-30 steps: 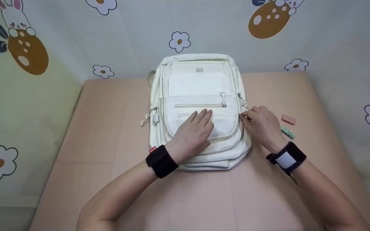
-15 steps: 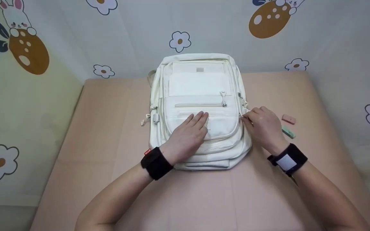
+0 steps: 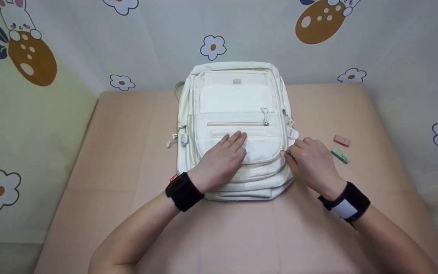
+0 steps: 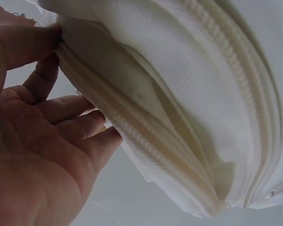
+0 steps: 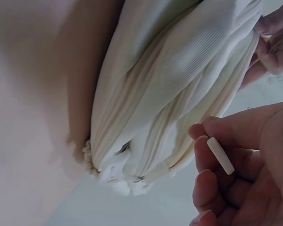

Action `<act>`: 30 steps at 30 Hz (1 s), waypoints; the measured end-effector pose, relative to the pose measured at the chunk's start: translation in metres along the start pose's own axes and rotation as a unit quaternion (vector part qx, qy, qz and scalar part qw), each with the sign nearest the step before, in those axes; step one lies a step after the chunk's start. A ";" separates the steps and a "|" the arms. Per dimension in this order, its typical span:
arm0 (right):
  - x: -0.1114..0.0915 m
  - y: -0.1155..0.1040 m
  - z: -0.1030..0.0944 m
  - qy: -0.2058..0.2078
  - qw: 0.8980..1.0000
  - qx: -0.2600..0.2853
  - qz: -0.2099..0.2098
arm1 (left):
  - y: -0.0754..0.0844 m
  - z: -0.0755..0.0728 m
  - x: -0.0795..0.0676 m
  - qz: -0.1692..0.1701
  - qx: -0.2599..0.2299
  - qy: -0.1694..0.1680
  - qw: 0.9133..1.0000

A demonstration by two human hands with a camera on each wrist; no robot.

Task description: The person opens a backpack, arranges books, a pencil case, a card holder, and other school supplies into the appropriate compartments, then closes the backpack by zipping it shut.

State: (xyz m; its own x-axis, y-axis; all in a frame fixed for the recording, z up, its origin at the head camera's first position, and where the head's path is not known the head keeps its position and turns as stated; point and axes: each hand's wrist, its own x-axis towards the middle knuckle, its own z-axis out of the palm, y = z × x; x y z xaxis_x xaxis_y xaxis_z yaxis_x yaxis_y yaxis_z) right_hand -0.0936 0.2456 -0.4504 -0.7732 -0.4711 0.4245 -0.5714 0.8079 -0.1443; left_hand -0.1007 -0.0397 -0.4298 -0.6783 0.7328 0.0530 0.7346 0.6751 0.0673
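A cream backpack (image 3: pixel 238 99) lies front side up on the table, its front pocket gaping in the left wrist view. My left hand (image 3: pixel 221 161) rests over the lower front panel with fingers extended. Seen from the left wrist, its thumb and index finger pinch the zippered pocket edge (image 4: pixel 132 127), the other fingers behind the fabric. My right hand (image 3: pixel 314 163), at the backpack's right side, pinches a zipper pull (image 5: pixel 221 157) between thumb and index finger. The pull's pale tab sticks out past the fingers. The slider sits at the lower right of the front pocket.
A small pink block (image 3: pixel 341 140) and a small green block (image 3: pixel 340 156) lie on the peach-covered table (image 3: pixel 127 220), right of the backpack. Behind stands a patterned curtain (image 3: pixel 158 42). Another zipper pull (image 3: pixel 265 116) lies on the front panel.
My right hand has moved toward me along the backpack's right side, drawing the zipper pull with it. My left hand first slid slightly left and toward me, then stayed put.
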 end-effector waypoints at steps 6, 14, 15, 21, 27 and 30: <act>-0.002 0.001 0.004 0.006 1.000 0.013 0.008 | -0.002 0.001 0.000 0.001 -0.006 0.004 1.000; -0.002 0.001 0.007 0.001 0.999 0.033 0.023 | -0.004 0.003 -0.004 0.011 0.019 0.016 1.000; -0.002 0.001 0.008 -0.002 0.999 0.035 0.024 | -0.004 0.003 -0.005 0.011 0.022 0.017 1.000; -0.004 0.000 0.007 -0.002 0.999 0.030 0.016 | -0.007 0.004 -0.014 0.010 0.030 0.034 0.999; -0.005 0.002 0.007 0.011 1.000 0.012 0.003 | -0.016 0.008 -0.029 0.021 0.031 0.089 0.995; -0.005 0.001 0.009 0.014 1.000 0.003 0.000 | -0.022 0.009 -0.036 0.023 0.026 0.123 0.992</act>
State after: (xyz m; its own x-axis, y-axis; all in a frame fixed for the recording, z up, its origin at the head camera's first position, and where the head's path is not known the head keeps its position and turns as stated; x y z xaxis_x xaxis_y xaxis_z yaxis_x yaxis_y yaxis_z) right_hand -0.0926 0.2462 -0.4605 -0.7649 -0.4618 0.4490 -0.5738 0.8053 -0.1492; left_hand -0.0923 -0.0798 -0.4423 -0.6223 0.7242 0.2971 0.7602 0.6497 0.0086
